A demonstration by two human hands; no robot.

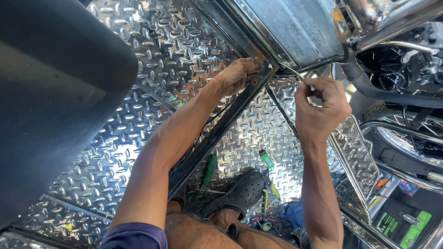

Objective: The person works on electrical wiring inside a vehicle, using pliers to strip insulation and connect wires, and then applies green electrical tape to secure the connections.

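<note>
Over diamond-plate flooring, a dark frame rail runs to upper centre, where the left hand presses flat, steadying it. The right hand pinches a thin wire; a taut, close grip likely serves best.

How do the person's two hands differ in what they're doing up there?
The left hand lies flat, pressed against the dark metal bar near its upper end. The right hand is curled, its fingers pinching a thin wire, and sits clear of the bar. Both are bare and raised under the shiny metal body.
</note>
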